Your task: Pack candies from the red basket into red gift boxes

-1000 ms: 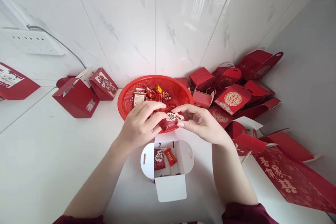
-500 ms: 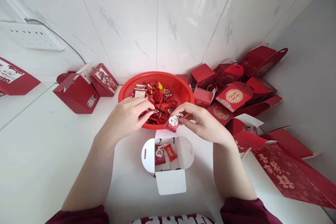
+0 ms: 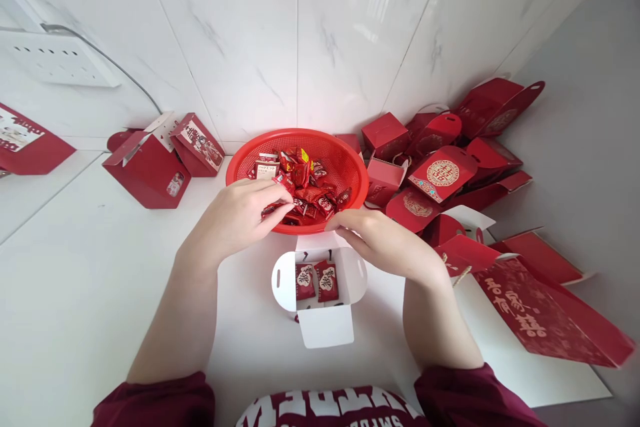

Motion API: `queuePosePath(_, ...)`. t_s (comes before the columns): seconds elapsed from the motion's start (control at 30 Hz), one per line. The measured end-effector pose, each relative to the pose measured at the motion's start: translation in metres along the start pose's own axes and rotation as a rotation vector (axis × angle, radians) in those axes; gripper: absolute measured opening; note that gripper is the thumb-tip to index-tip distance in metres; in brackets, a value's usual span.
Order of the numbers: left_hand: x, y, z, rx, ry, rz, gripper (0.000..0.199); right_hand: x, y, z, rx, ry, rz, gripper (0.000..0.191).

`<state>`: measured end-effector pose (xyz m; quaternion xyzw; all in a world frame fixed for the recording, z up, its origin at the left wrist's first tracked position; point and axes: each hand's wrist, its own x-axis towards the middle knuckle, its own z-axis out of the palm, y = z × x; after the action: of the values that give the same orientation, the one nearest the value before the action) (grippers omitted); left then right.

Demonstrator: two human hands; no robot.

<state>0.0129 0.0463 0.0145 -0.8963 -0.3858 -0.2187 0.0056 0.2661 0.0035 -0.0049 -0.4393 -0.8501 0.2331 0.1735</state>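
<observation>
A red oval basket [image 3: 356, 195] holds several red wrapped packets [image 3: 303, 173] and stands against the tiled wall. My left hand [image 3: 253, 210] reaches over its front left part, fingers pinched together; whatever is between the fingertips is too small to tell. At the basket's front rim is my right hand [image 3: 373, 237], its fingers bent down and their tips partly hidden. Below the basket stands an open white-lined box [image 3: 325, 328] with its flaps spread. Two dark red packets [image 3: 327, 281] with white labels lie side by side in it.
Red gift boxes [image 3: 443, 177] are piled to the right, with a large red bag [image 3: 540, 313] nearer the front. More red boxes [image 3: 147, 170] stand at the left by the wall. A white power strip [image 3: 63, 59] is at the upper left.
The packet my right hand held has left its fingers, and a second labelled packet now lies in the white box. My left hand has stayed over the basket. The view has shifted slightly.
</observation>
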Motion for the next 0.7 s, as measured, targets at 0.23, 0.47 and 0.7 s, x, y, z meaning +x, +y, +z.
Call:
queuePosePath(0.23,-0.003,0.004,-0.007,-0.054,-0.099,-0.068,0.018,-0.012,-0.004,-0.006,-0.01,0.036,-0.07,0.024)
queuePosePath(0.47,-0.003,0.007,0.018,-0.258,-0.429,0.019,0.022,0.023,-0.031,0.056,-0.48,-0.624,-0.234,0.024)
queuePosePath(0.7,-0.002,0.006,0.047,-0.31,-0.619,-0.019,0.032,0.036,-0.038,0.1,-0.64,-0.746,-0.181,0.037)
